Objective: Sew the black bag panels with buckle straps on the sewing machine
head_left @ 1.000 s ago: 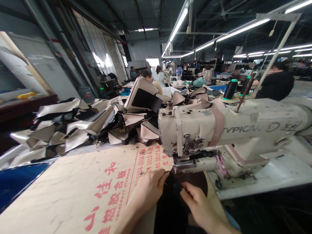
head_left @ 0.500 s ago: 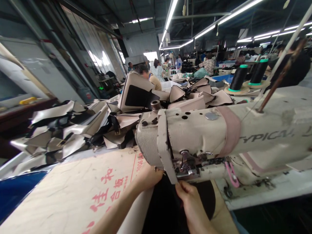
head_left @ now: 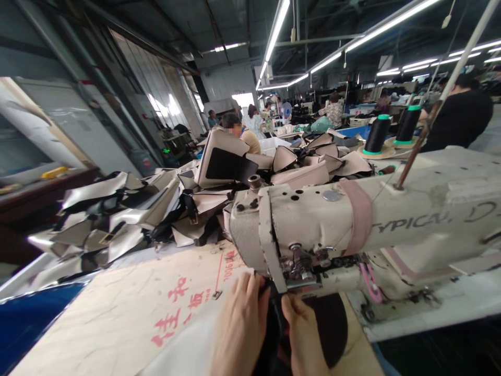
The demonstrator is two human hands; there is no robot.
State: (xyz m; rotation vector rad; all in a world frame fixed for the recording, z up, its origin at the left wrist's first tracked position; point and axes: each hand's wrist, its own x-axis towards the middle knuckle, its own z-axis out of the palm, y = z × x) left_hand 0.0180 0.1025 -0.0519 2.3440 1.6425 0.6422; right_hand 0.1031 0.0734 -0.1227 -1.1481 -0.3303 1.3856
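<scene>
My left hand (head_left: 240,324) and my right hand (head_left: 302,334) both pinch a dark, limp piece of black material (head_left: 273,326) from either side. Its upper end runs up to the presser foot (head_left: 301,266) of a cream industrial sewing machine (head_left: 332,219), marked "TYPICAL". The needle area is partly hidden behind the machine's head. Under my hands lies a plywood board (head_left: 117,313) printed with red characters. A rounded dark panel (head_left: 329,324) lies to the right of my right hand.
A heap of beige and black bag panels (head_left: 129,219) rises behind the machine. Black thread cones (head_left: 377,134) stand on its far side. A blue sheet (head_left: 31,318) lies at the board's left. Co-workers (head_left: 457,115) sit and stand among workstations further back.
My left hand has come down from beside the machine's head and now sits closer to my right hand. The view has shifted slightly, with the machine lower in the picture.
</scene>
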